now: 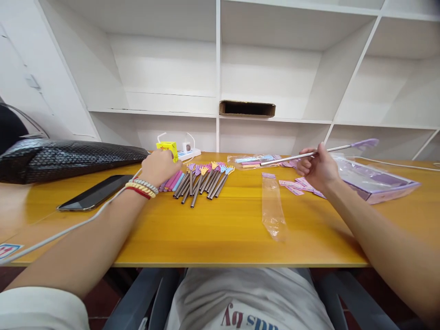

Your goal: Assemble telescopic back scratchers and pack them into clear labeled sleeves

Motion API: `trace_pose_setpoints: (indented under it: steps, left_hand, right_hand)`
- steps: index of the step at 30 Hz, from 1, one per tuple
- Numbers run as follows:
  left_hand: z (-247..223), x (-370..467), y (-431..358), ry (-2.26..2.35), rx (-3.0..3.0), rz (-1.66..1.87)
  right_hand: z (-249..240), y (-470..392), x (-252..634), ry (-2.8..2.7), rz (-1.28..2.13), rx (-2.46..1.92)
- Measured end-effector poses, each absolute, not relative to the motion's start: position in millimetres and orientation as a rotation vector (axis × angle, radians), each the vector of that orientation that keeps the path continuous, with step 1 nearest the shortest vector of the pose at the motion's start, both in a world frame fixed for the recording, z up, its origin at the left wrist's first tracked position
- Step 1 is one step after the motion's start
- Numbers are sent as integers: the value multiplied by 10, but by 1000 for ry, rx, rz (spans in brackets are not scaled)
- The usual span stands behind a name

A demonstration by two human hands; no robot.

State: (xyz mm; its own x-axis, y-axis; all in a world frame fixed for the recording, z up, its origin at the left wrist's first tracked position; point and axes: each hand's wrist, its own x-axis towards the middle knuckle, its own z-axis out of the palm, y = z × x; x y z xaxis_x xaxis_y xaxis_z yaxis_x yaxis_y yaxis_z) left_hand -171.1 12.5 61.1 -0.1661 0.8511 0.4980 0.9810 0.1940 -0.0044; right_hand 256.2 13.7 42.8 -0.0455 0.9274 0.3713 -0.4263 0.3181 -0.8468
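My right hand is raised over the right side of the table, closed on a back scratcher. Its metal rod points left, and its purple end, slightly blurred, points right. At the left, my left hand is back-up beside a bundle of coloured handles; its fingers are mostly hidden, so its grip is unclear. Right of these handles lies a pile of metal back scratcher rods with small hand-shaped heads in several colours. A clear plastic sleeve lies flat between my hands.
A yellow box and a white power strip stand behind my left hand. Left are a phone and a black wrapped package. Pink cards, bagged coloured pieces and a purple box lie right.
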Motion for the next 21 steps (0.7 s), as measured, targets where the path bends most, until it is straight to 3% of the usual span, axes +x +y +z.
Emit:
trace_pose_setpoints:
  steps: [7,13,17,21]
  left_hand:
    - [628,-1366,-29,-1915,-1833,-571]
    - [654,-957,-302,-1493,-2147,-909]
    - [651,-590,-457,-1240,-2426,-821]
    - [515,-380,-429,-1271,-2523,-632]
  right_hand:
    - [369,35,2368,-1270,1300,-644]
    - [266,-25,2221,-1410,1280,-599]
    - [206,-97,2091,-1451,1363,-562]
    - [199,-129,2030,-1481,1406,-529]
